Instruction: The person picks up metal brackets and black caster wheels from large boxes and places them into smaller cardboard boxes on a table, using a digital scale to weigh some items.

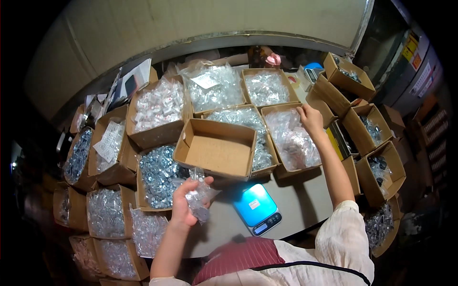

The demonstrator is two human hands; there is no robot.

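Note:
My left hand (185, 202) is closed around small clear plastic bags (200, 196) with small parts inside, held in front of the empty cardboard box (217, 164). My right hand (311, 119) reaches to the far right corner of a cardboard box of filled clear bags (291, 136). Its fingers are curled together at the bags; whatever they pinch is hidden. On the table between my arms lies a kitchen scale (257, 206) with a shiny blue-lit plate and a small display. Nothing rests on the plate except a small label.
Boxes of loose metal parts (162, 174) and white bagged pieces (160, 106) crowd the left. More bagged parts (214, 86) stand behind the empty box. At the right, stacked cardboard boxes (369, 126) flank my forearm. A pink-lidded bottle (273, 60) is at the back.

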